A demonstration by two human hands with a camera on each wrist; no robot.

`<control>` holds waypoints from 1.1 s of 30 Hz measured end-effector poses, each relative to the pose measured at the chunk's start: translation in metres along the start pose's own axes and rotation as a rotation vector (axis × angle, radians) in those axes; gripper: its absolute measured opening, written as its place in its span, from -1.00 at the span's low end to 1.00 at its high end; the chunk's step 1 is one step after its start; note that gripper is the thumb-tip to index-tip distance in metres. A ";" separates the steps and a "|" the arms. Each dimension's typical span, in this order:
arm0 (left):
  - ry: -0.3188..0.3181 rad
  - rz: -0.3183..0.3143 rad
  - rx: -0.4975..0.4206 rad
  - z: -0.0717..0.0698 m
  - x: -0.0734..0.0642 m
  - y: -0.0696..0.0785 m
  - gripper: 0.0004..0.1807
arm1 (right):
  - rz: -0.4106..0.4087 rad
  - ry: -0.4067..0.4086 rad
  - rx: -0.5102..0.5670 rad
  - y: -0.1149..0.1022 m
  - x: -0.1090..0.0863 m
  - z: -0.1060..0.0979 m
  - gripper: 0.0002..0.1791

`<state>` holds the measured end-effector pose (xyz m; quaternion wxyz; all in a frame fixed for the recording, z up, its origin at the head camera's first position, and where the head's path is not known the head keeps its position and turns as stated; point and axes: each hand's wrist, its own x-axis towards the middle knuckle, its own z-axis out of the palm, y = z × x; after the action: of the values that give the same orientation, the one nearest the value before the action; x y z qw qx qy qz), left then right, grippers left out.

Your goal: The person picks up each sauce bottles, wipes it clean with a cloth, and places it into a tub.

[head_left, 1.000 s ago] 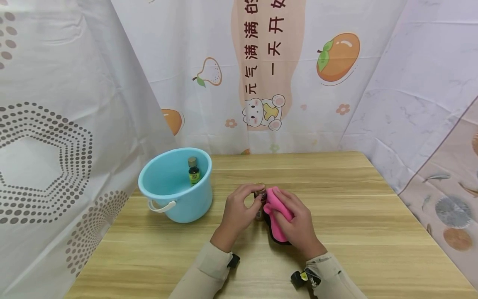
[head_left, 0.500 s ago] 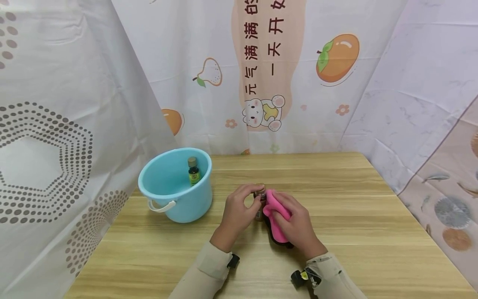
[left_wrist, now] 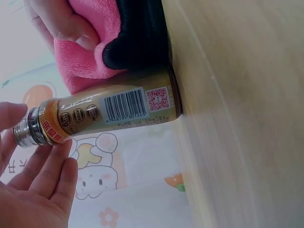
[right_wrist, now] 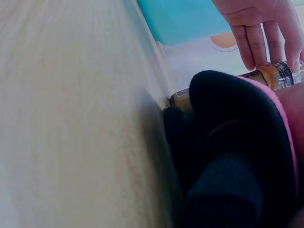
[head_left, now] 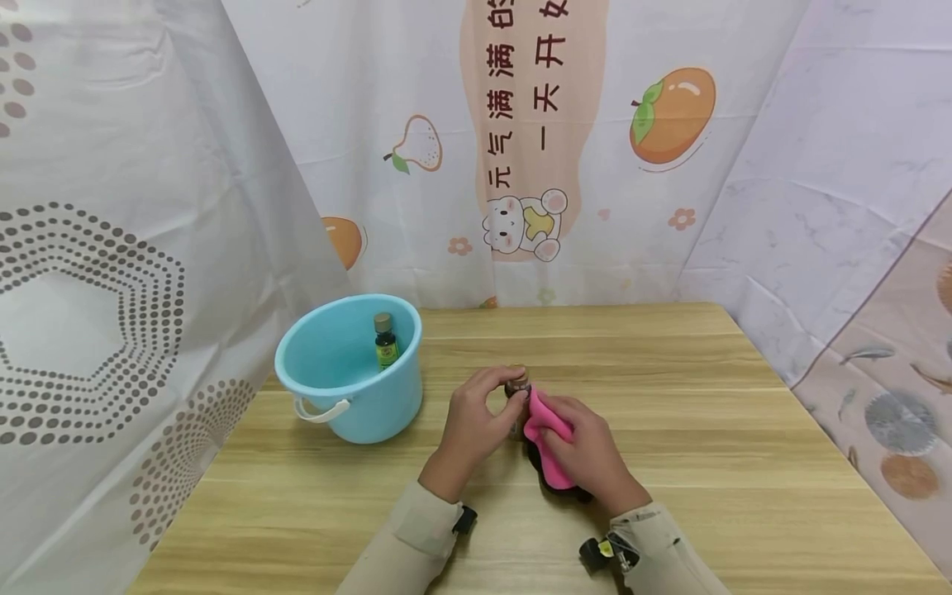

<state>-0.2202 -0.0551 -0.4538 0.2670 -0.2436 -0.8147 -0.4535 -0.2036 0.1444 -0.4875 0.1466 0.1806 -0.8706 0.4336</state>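
A small bottle (left_wrist: 126,105) with a gold label, barcode and red square code stands upright on the table. My left hand (head_left: 473,419) pinches it near the top, thumb and fingers round its neck and cap. My right hand (head_left: 592,448) grips a bunched cloth (head_left: 554,469), fuzzy pink on one side and black on the other. In the left wrist view the cloth touches the side of the bottle. The cloth's black side (right_wrist: 237,137) fills much of the right wrist view and hides part of the bottle's lower body.
A light blue bucket (head_left: 383,406) with a white handle stands at the left on the wood-grain table (head_left: 669,397). Inside it leans a dark bottle (head_left: 386,345) with a yellow-green label and gold cap. A printed curtain (head_left: 416,215) hangs behind the table.
My right hand has shifted the cloth slightly down along the bottle and toward me, and less of the pink shows. My left hand stays at the bottle's top.
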 end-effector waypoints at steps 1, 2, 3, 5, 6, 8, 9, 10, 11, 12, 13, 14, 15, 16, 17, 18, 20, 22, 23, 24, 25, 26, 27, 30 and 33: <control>-0.001 -0.002 0.000 0.000 0.000 0.000 -0.71 | 0.008 -0.004 -0.004 0.000 0.000 0.000 -0.45; -0.001 -0.007 0.004 0.001 -0.001 0.000 -0.71 | 0.013 -0.007 -0.006 0.000 -0.001 0.000 -0.45; 0.002 -0.012 0.009 0.001 -0.001 0.001 -0.71 | 0.018 -0.010 -0.008 0.000 -0.001 0.000 -0.45; 0.008 -0.017 0.020 0.001 -0.001 0.001 -0.70 | 0.027 -0.014 -0.012 -0.001 0.000 0.000 -0.46; 0.012 -0.019 0.026 0.001 -0.001 0.002 -0.70 | 0.029 -0.015 -0.012 -0.001 0.000 0.000 -0.46; 0.021 -0.014 0.035 0.001 -0.001 0.002 -0.70 | 0.027 -0.012 -0.005 -0.001 0.000 0.000 -0.47; 0.025 -0.010 0.037 0.001 -0.001 0.002 -0.70 | 0.024 -0.008 -0.002 -0.001 0.000 0.000 -0.47; 0.028 -0.005 0.040 0.001 -0.001 0.002 -0.70 | 0.019 -0.002 0.005 -0.001 0.000 0.001 -0.47; 0.029 -0.002 0.042 0.001 -0.001 0.001 -0.70 | 0.008 0.008 0.008 0.000 0.000 0.001 -0.47; 0.028 0.000 0.043 0.001 -0.002 0.002 -0.70 | -0.003 0.018 0.014 0.000 0.000 0.001 -0.46; 0.027 0.003 0.043 0.001 -0.001 0.002 -0.70 | -0.019 0.031 0.019 0.000 0.000 0.001 -0.46; 0.024 0.003 0.045 0.000 -0.001 0.002 -0.71 | -0.037 0.048 0.023 0.000 0.000 0.000 -0.45; 0.022 0.005 0.043 0.001 -0.001 0.002 -0.71 | -0.057 0.064 0.029 0.000 0.000 0.000 -0.44; 0.020 0.005 0.044 0.001 -0.001 0.002 -0.71 | -0.078 0.081 0.035 0.001 0.000 0.000 -0.44; 0.016 0.005 0.043 0.001 -0.001 0.002 -0.72 | -0.099 0.097 0.040 0.001 0.000 0.000 -0.43; 0.016 0.008 0.044 0.001 0.000 0.002 -0.72 | -0.118 0.113 0.051 0.001 0.000 0.000 -0.43; 0.013 0.011 0.043 0.001 -0.001 0.001 -0.72 | -0.155 0.141 0.080 0.001 0.001 0.000 -0.42; 0.011 0.016 0.042 0.001 -0.001 0.001 -0.72 | -0.186 0.163 0.114 0.001 0.001 -0.001 -0.42; 0.012 0.021 0.042 0.001 -0.001 0.000 -0.72 | -0.202 0.175 0.130 0.001 0.002 -0.001 -0.41; 0.012 0.024 0.041 0.001 -0.001 0.000 -0.71 | -0.215 0.185 0.146 0.000 0.002 -0.001 -0.41; 0.010 0.025 0.038 0.001 -0.001 0.000 -0.71 | -0.227 0.193 0.155 0.000 0.002 -0.001 -0.41; 0.010 0.029 0.037 0.001 -0.001 0.000 -0.71 | -0.236 0.198 0.163 0.000 0.002 -0.001 -0.41; 0.012 0.035 0.038 0.001 -0.001 0.001 -0.71 | -0.239 0.202 0.167 -0.001 0.002 -0.002 -0.41; 0.012 0.038 0.036 0.001 -0.001 0.001 -0.71 | -0.234 0.192 0.162 -0.001 0.002 -0.002 -0.40; 0.012 0.038 0.038 0.001 -0.001 0.002 -0.71 | -0.210 0.168 0.143 -0.001 0.002 -0.002 -0.39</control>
<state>-0.2189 -0.0537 -0.4535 0.2849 -0.2513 -0.8168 -0.4342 -0.2047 0.1455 -0.4846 0.2502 0.2438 -0.7984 0.4904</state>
